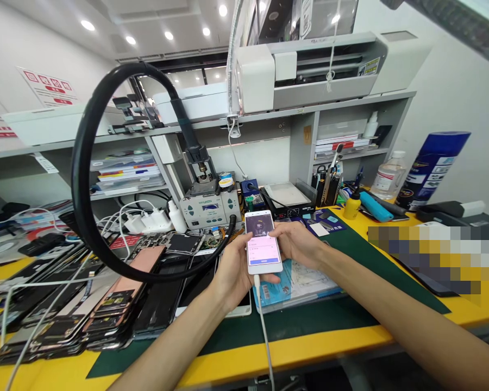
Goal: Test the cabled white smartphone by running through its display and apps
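A white smartphone (264, 268) is held upright in front of me, its screen lit with a dark upper part and a pale lower part. A white charging cable (263, 320) is plugged into its bottom edge and hangs down past the bench front. My left hand (234, 266) wraps the phone's left side, thumb at the screen's edge. My right hand (297, 241) grips the right side, with its thumb over the screen. Beneath the phone lies a blue and white packet (309, 285) on the dark green mat (375, 271).
Stacks of dismantled phones (122, 298) cover the bench's left side. A thick black hose (81, 163) loops from a grey rework station (207, 209). A yellow bottle (352, 206), a clear bottle (389, 174) and a blue spray can (436, 168) stand at right. Shelves (303, 141) rise behind.
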`<state>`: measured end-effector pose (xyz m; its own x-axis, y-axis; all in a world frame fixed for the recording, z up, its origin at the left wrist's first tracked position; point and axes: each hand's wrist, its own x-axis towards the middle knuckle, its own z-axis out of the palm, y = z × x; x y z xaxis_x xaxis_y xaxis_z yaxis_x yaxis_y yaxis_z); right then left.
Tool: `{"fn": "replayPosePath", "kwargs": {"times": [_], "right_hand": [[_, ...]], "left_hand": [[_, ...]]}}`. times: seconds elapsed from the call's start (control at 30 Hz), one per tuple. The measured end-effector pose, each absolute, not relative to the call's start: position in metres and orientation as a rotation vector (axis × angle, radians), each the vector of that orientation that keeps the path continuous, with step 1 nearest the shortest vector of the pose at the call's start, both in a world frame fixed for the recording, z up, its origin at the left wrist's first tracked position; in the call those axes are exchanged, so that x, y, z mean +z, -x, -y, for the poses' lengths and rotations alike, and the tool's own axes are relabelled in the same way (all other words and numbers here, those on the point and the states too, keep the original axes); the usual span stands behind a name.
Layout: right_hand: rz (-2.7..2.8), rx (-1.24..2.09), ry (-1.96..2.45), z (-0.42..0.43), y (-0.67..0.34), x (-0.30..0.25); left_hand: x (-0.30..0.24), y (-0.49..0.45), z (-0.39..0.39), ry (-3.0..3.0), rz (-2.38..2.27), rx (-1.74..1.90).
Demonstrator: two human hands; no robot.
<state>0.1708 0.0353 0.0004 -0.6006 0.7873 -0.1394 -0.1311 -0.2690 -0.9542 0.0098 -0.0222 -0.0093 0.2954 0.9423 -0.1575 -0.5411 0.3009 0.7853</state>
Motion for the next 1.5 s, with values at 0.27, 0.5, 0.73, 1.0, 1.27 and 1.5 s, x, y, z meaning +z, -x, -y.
{"fn": "replayPosePath", "kwargs": {"times": [0.27,0.5,0.73,1.0,1.27,1.5], "right_hand": [[1.445,1.890,0.820,-0.0335,-0.1709,0.0002],[1.453,1.873,0.864,-0.0326,-0.1706,0.0026],[1.460,1.881,0.822,-0.0330,-0.1716,0.0003],[1.398,1.901,0.831,-0.0326,-0.1710,0.0014],[1.429,1.876,0.857,-0.0310,-0.1685,0.0035],[1.444,1.879,0.837,-0.0328,-0.1692,0.0003]], "left_hand": [[-0.0083,-0.0102,0.0236,-0.667,-0.682,1.115],[-0.0086,-0.0109,0.0229,-0.677,-0.708,1.111],[-0.0061,-0.0113,0.0248,-0.688,-0.712,1.121],[-0.0084,-0.0104,0.0238,-0.704,-0.663,1.116],[-0.0079,-0.0103,0.0246,-0.672,-0.664,1.134],[-0.0083,-0.0110,0.0234,-0.633,-0.628,1.140]]}}
